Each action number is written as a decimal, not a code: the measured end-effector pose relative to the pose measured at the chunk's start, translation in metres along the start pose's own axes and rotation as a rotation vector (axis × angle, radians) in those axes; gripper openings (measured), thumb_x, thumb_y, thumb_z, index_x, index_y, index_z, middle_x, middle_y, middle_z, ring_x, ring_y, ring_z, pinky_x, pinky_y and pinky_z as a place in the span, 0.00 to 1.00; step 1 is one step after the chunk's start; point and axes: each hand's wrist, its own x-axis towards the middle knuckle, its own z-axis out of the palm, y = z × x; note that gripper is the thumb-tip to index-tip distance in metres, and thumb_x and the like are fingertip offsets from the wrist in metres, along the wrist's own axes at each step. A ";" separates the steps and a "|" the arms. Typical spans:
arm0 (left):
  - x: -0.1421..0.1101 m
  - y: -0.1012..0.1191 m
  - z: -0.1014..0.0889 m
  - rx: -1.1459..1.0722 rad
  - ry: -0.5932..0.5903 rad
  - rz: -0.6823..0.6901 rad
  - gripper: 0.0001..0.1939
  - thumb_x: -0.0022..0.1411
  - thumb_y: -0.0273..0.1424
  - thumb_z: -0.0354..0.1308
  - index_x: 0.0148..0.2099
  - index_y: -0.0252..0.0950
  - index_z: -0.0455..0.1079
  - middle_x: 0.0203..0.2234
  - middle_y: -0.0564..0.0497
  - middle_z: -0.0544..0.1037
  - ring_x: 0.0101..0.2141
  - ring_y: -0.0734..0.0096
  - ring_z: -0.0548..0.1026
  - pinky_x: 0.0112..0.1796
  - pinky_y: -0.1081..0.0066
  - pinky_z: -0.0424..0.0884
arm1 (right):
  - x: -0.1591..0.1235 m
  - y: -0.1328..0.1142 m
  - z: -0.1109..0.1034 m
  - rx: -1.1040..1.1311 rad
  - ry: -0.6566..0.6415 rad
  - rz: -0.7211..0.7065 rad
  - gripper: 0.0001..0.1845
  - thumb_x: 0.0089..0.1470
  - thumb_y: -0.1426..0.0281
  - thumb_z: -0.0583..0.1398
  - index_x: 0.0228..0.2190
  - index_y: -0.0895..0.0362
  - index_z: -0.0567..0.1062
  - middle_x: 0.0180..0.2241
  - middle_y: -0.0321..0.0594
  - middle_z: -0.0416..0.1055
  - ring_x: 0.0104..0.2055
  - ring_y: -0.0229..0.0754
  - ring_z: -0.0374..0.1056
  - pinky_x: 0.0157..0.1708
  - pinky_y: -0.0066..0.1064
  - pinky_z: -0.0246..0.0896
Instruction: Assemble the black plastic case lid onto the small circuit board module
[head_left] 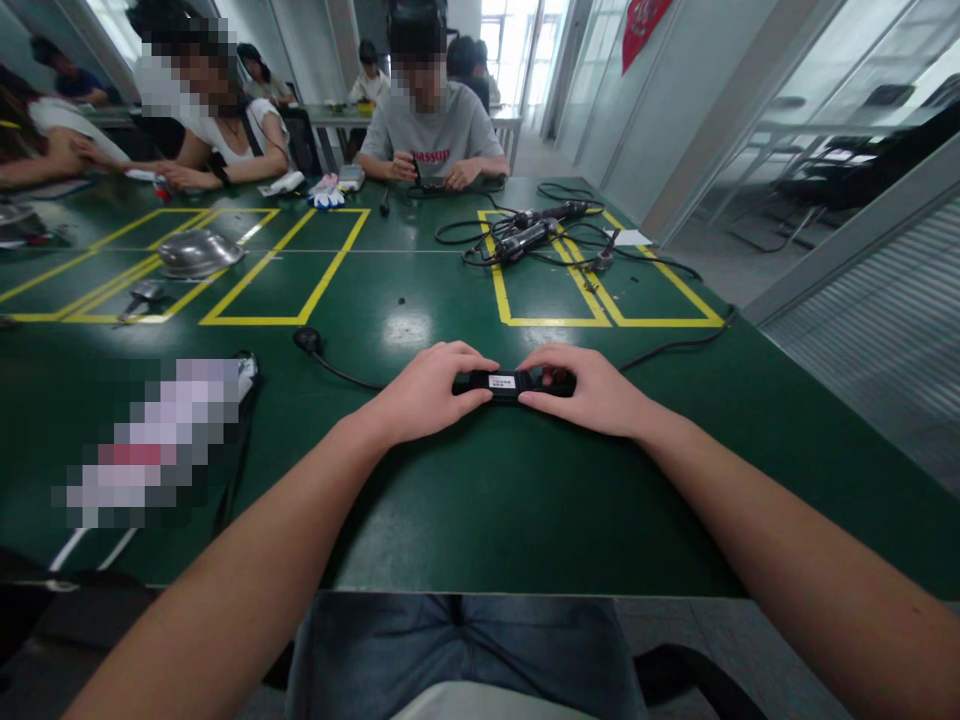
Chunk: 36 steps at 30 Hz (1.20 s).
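Note:
In front of me, just above or on the green table, is a small black power adapter with a white printed label facing up. My left hand grips its left end between thumb and fingers. My right hand holds the right end in the same way, fingers curled around it. A black cord runs out past my left hand to a round black plug lying on the table. Another black cord trails from behind my right hand toward the table's right edge.
Beyond my hands, black cylindrical tools lie in tangled cords across yellow tape outlines. A shiny metal bowl sits at the far left. A blurred-out pouch-like item lies near left. A co-worker sits opposite; others sit left.

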 end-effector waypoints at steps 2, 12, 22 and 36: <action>0.000 -0.001 0.001 0.004 -0.005 -0.001 0.18 0.74 0.31 0.68 0.63 0.40 0.84 0.57 0.43 0.87 0.54 0.54 0.85 0.62 0.52 0.78 | 0.001 0.000 0.000 -0.005 -0.007 0.008 0.15 0.62 0.56 0.72 0.45 0.51 0.87 0.42 0.44 0.85 0.38 0.48 0.76 0.41 0.41 0.73; 0.000 0.000 0.001 0.052 -0.034 -0.037 0.21 0.71 0.30 0.71 0.64 0.40 0.83 0.55 0.44 0.89 0.53 0.52 0.85 0.61 0.51 0.78 | 0.001 0.002 -0.001 -0.006 -0.020 0.038 0.17 0.57 0.57 0.76 0.45 0.51 0.89 0.42 0.43 0.86 0.39 0.49 0.77 0.43 0.42 0.73; 0.001 -0.001 0.002 0.069 -0.026 -0.039 0.19 0.70 0.32 0.72 0.62 0.42 0.84 0.52 0.45 0.89 0.52 0.52 0.85 0.59 0.52 0.79 | 0.002 0.001 0.000 0.017 -0.027 0.068 0.17 0.56 0.58 0.76 0.44 0.52 0.88 0.41 0.43 0.85 0.39 0.50 0.77 0.43 0.41 0.72; 0.004 -0.004 0.004 -0.218 0.074 -0.173 0.14 0.77 0.35 0.64 0.59 0.40 0.83 0.49 0.47 0.90 0.48 0.58 0.87 0.54 0.59 0.80 | 0.000 -0.005 0.002 0.040 0.002 0.117 0.26 0.58 0.54 0.74 0.52 0.51 0.77 0.44 0.44 0.83 0.38 0.50 0.75 0.40 0.42 0.72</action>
